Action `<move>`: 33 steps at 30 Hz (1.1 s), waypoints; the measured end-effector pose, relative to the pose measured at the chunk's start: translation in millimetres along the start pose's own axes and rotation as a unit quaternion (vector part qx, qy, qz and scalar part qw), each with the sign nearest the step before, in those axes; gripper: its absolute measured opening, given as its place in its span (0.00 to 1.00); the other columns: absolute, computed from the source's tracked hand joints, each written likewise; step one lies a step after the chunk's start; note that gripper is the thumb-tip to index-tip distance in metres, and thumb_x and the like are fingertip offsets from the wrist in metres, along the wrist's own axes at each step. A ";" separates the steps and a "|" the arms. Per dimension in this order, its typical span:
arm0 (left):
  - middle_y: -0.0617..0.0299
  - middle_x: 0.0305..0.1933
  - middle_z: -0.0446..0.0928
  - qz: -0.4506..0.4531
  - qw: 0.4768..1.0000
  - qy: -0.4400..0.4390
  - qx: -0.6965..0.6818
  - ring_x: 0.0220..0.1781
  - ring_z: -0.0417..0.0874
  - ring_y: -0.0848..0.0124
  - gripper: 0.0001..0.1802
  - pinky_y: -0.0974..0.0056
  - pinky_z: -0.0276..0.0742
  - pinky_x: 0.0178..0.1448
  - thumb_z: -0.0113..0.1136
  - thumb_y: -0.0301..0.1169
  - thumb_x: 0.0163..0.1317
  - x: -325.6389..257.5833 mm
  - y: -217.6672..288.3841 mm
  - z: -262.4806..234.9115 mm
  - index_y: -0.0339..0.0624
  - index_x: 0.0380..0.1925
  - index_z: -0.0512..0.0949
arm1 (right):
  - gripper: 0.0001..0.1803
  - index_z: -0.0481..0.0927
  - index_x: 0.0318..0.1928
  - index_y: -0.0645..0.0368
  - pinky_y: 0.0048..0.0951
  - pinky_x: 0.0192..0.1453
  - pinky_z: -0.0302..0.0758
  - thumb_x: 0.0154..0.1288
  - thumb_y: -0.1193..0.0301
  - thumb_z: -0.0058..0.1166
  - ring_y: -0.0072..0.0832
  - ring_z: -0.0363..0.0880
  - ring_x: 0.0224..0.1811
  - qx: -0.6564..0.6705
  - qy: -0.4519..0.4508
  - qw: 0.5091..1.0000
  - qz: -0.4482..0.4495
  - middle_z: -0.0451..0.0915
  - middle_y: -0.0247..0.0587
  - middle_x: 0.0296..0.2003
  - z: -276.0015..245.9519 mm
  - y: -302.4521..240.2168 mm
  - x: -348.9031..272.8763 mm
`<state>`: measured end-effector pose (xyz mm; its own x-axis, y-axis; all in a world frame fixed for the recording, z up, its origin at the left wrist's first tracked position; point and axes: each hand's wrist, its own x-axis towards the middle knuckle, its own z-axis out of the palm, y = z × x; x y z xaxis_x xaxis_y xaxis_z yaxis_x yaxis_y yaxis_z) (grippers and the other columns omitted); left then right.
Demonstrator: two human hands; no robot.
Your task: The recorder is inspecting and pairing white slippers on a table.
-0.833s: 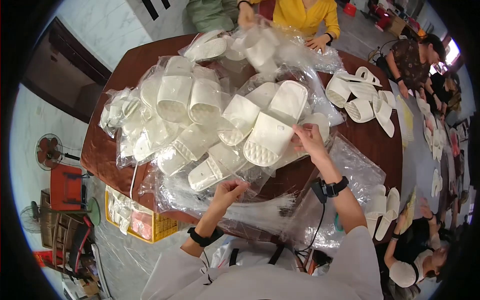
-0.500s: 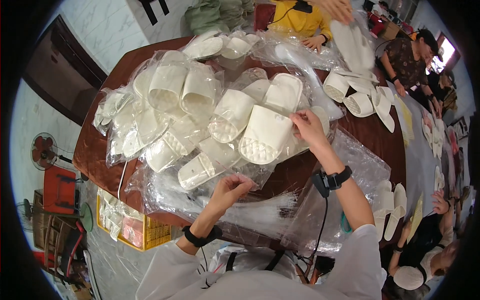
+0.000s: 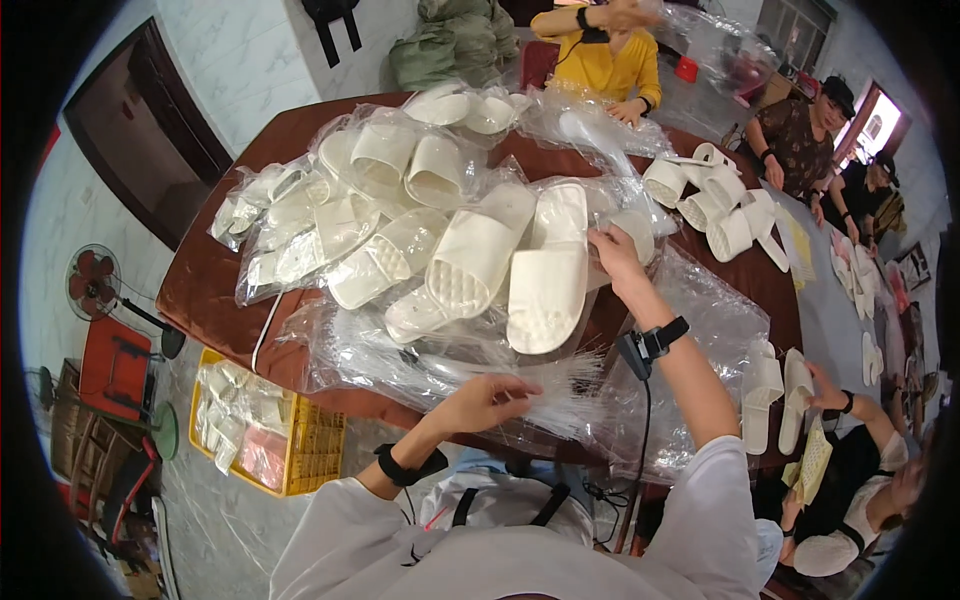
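Observation:
A pale cream slipper point(image 3: 548, 290) stands out at the front of a heap, its textured toe toward me. My right hand point(image 3: 620, 258) has its fingertips closed on that slipper's right edge. Just left of it lies another cream slipper point(image 3: 468, 262), in clear plastic. Lower down, my left hand point(image 3: 485, 403) hovers near a bundle of thin clear strips point(image 3: 572, 398), its fingers loosely apart with nothing visible in them. Several bagged slippers point(image 3: 385, 160) are heaped behind and to the left.
Clear plastic bags point(image 3: 690, 330) lie on the brown-covered table point(image 3: 215, 290). Loose slippers point(image 3: 735, 215) sit at the right. A yellow crate point(image 3: 318, 455) of packed items stands on the floor at left. A person in yellow point(image 3: 600, 70) works across the table; others stand at right.
The held slipper has turned more upright, with its toe nearer me. My left hand has moved slightly down and right, its pinch loosened. The person in yellow has raised a clear bag.

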<state>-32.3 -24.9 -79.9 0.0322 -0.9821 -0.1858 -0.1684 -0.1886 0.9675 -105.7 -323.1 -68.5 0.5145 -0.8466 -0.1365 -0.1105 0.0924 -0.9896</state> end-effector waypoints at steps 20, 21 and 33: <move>0.59 0.31 0.77 -0.002 0.962 0.212 -0.172 0.33 0.77 0.70 0.31 0.65 0.72 0.38 0.48 0.58 0.62 152.4 20.5 -148.4 0.38 0.40 0.76 | 0.06 0.72 0.41 0.61 0.22 0.45 0.71 0.68 0.72 0.48 0.18 0.75 0.40 0.009 -0.038 0.949 -0.314 0.79 0.35 0.37 -6.3 -38.7 -65.4; 0.69 0.29 0.75 0.011 0.963 0.210 -0.170 0.29 0.74 0.79 0.23 0.72 0.68 0.34 0.54 0.55 0.60 149.0 26.6 -152.1 0.45 0.35 0.76 | 0.06 0.72 0.41 0.61 0.22 0.44 0.71 0.68 0.72 0.50 0.18 0.75 0.39 0.040 -0.053 0.945 -0.320 0.79 0.34 0.37 -7.1 -41.0 -63.9; 0.66 0.32 0.76 0.301 0.886 0.215 -0.278 0.31 0.74 0.79 0.11 0.74 0.69 0.36 0.59 0.22 0.58 127.4 120.9 -167.7 0.38 0.41 0.74 | 0.08 0.76 0.38 0.58 0.21 0.44 0.73 0.63 0.68 0.57 0.17 0.77 0.38 0.069 0.003 0.956 -0.286 0.80 0.31 0.34 -48.3 -82.8 -62.1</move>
<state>116.7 -172.9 42.1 0.4944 -0.7912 0.3600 0.2248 0.5164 0.8263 -169.6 -303.5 24.2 0.4516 -0.7824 0.4289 0.3013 -0.3187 -0.8987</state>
